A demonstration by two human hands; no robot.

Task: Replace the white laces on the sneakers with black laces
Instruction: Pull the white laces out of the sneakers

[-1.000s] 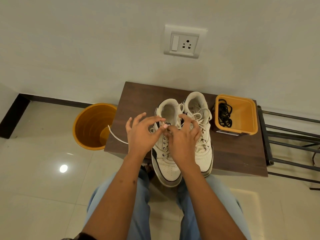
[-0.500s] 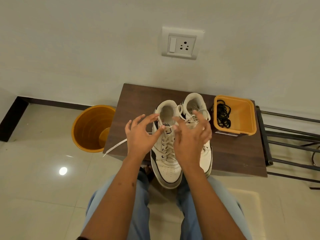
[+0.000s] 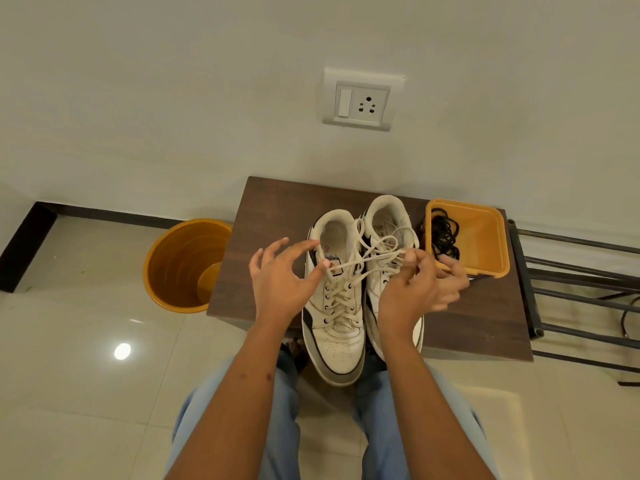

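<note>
Two white sneakers stand side by side on a small brown table [image 3: 273,209]. The left sneaker [image 3: 337,344] has its white lace [image 3: 360,262] partly loosened at the top. My right hand [image 3: 415,289] pinches this lace and holds it stretched to the right over the right sneaker [image 3: 384,213]. My left hand [image 3: 280,278] rests against the left sneaker's upper side, thumb on the tongue, fingers spread. Black laces [image 3: 443,237] lie in an orange tray [image 3: 485,237] at the table's right.
An orange bucket [image 3: 183,265] stands on the tiled floor left of the table. A dark metal rack [image 3: 571,289] sits to the right. A wall socket [image 3: 362,102] is above. My knees in blue trousers are below the table edge.
My right hand has moved to the right, drawing the white lace out of the left sneaker's top eyelets. The loose lace end that hung off the table's left is no longer there.
</note>
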